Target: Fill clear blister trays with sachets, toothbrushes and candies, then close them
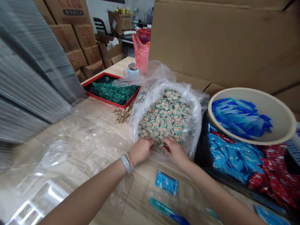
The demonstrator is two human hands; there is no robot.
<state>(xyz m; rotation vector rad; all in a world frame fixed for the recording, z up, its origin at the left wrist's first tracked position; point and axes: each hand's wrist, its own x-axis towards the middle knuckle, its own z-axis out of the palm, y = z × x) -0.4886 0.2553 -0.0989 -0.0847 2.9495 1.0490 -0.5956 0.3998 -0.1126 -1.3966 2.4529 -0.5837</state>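
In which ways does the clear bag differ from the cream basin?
The clear bag is crumpled and see-through; the cream basin is opaque and smooth. The bag holds small striped pieces; the basin holds longer blue pieces. The left hand and right hand are at the bag; neither touches the basin. Both are open on top.
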